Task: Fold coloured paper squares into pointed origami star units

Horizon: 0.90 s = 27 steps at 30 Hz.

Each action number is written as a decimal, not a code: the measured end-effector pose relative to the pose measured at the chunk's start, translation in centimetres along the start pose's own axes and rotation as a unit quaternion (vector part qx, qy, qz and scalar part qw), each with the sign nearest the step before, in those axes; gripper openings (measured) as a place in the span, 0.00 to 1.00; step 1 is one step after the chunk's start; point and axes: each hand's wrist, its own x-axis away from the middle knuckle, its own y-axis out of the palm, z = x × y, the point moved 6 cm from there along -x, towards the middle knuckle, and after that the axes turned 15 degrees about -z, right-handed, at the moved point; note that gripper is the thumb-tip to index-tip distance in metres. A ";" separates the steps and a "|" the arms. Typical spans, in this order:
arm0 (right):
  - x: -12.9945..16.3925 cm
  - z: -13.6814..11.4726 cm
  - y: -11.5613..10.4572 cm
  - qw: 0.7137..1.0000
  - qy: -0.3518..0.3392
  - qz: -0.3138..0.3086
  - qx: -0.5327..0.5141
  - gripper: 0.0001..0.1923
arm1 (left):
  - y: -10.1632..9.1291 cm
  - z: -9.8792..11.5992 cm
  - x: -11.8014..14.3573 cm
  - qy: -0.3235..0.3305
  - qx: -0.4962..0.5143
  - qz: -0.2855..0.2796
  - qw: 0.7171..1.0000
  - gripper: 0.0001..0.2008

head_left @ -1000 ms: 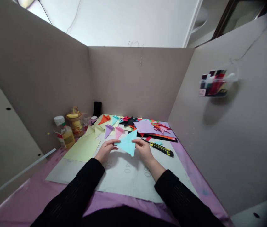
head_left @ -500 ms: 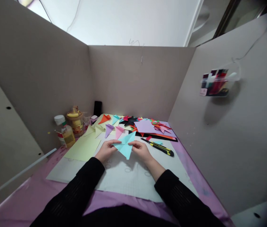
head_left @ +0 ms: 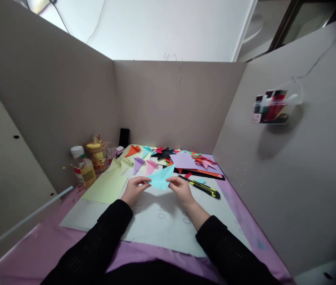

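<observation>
A light blue piece of folded paper (head_left: 161,179) is held up over the white sheet (head_left: 153,225), pinched from both sides. My left hand (head_left: 135,190) grips its left corner between thumb and fingers. On the opposite edge, my right hand (head_left: 181,190) pinches it the same way. Just behind it lie a pink folded paper (head_left: 151,166) and a purple folded paper (head_left: 138,164). A black and yellow utility knife (head_left: 203,189) rests to the right of my right hand.
Pale green paper (head_left: 105,188) lies at left, near a bottle of yellowish liquid (head_left: 87,173) and a tub (head_left: 96,156). Coloured paper stars (head_left: 165,153) and a lilac sheet (head_left: 183,160) are piled at the back. Grey partitions (head_left: 176,107) enclose the table on three sides.
The light blue paper has tilted, so its lower point, which hung down before, now shows foreshortened. Both hands keep their pinch. The whole view has shifted slightly.
</observation>
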 end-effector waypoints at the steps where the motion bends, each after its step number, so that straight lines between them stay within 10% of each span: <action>1: 0.0 0.0 0.0 1.000 -0.001 0.005 0.003 0.08 | -0.1 -0.2 0.0 0.004 -0.003 0.010 1.000 0.09; 27: 0.3 -1.1 0.1 0.997 -0.022 0.076 -0.015 0.09 | 0.6 0.3 0.3 0.022 0.043 0.051 0.998 0.08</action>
